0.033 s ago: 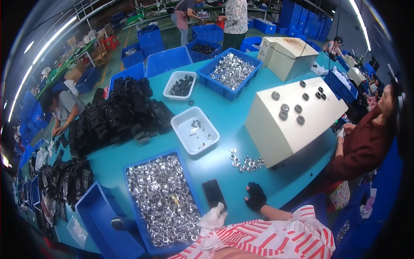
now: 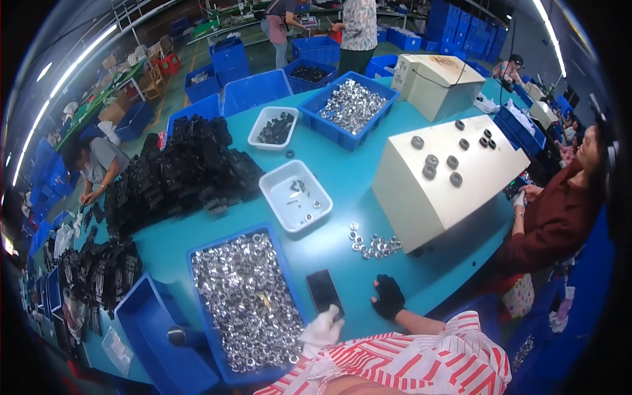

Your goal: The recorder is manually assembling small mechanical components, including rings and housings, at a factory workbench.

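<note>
My left hand (image 2: 322,330), in a white glove, is closed at the lower end of a dark phone (image 2: 322,290) that lies on the teal table. Its fingertips overlap the phone's near edge, and most of the palm is out of sight. To the right, my right hand (image 2: 388,297) wears a black fingerless glove and rests on the tabletop with fingers apart, holding nothing. Several shiny metal rings (image 2: 376,246) lie loose beyond it. Left of my left hand stands a blue tray (image 2: 193,276) full of similar metal rings. Red-and-white striped cloth covers part of my arms.
A white tub (image 2: 268,191) holds a few small parts. Behind it are a white tub of black pieces (image 2: 277,129) and a blue bin of metal parts (image 2: 349,108). A cream box (image 2: 401,217) carries dark rings. Black parts (image 2: 187,168) are heaped left. A co-worker (image 2: 553,217) sits right.
</note>
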Demonstrator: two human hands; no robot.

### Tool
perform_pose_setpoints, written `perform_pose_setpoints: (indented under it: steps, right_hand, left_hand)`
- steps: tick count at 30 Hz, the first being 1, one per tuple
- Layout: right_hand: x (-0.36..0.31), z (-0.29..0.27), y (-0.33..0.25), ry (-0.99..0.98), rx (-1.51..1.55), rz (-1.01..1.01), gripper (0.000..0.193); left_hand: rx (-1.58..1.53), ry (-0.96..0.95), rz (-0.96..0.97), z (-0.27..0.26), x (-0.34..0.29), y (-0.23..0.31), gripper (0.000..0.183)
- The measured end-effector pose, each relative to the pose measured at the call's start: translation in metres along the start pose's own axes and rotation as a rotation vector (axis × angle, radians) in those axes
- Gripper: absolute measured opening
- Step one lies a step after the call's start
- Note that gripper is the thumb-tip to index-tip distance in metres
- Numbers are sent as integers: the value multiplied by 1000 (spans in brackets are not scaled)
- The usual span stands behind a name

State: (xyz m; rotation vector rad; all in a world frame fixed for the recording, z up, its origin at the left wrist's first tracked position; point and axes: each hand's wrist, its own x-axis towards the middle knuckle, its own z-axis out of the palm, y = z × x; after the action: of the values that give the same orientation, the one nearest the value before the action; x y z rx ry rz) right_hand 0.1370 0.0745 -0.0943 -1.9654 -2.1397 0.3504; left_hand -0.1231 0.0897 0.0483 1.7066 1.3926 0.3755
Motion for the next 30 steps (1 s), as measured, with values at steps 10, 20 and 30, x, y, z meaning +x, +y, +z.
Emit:
perform_pose_setpoints:
  steps: [10, 20, 30]
  right_hand:
    - [-11, 4, 17, 76, 343, -53, 50]
    - [-50, -164, -46, 90, 668, -367, 51]
    - [-68, -132, -44, -151, 827, -310, 44]
  left_hand:
    - [-1225, 122, -129, 64, -14, -16, 32]
    - [-1391, 49, -231, 102, -23, 73, 31]
    - [-1445, -32, -354, 100, -59, 63, 32]
